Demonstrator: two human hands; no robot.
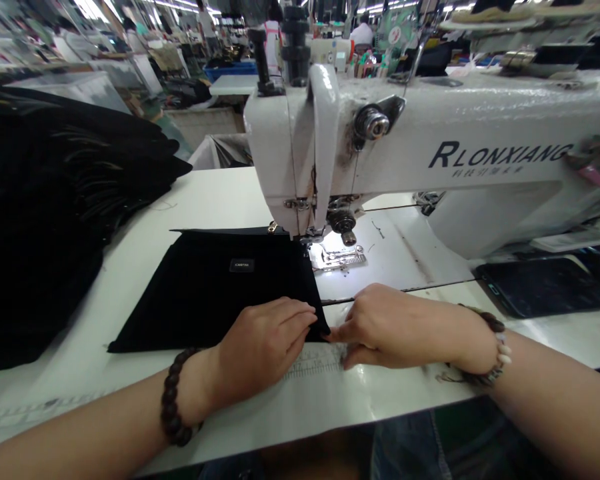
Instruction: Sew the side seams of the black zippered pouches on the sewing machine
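Observation:
A flat black fabric piece (195,293) with a small label (242,265) lies on the sewing table, its far right part under the needle area of a white sewing machine (290,147). My left hand (265,340) rests palm down on the piece near its front right edge, fingers close together and lying over the cloth; its thumb is hard to make out. Touching the front right corner is the index fingertip of my right hand (380,327). That hand's thumb sits apart on the table, the other fingers bent. A gold zipper pull (273,227) shows at the far edge.
Dark cloth pieces (45,220) are heaped at the left. A metal guide (337,258) sits on the machine bed beside the needle. A ruler strip (313,364) runs along the front of the table. At the right lies a black phone (545,283). People work in the background.

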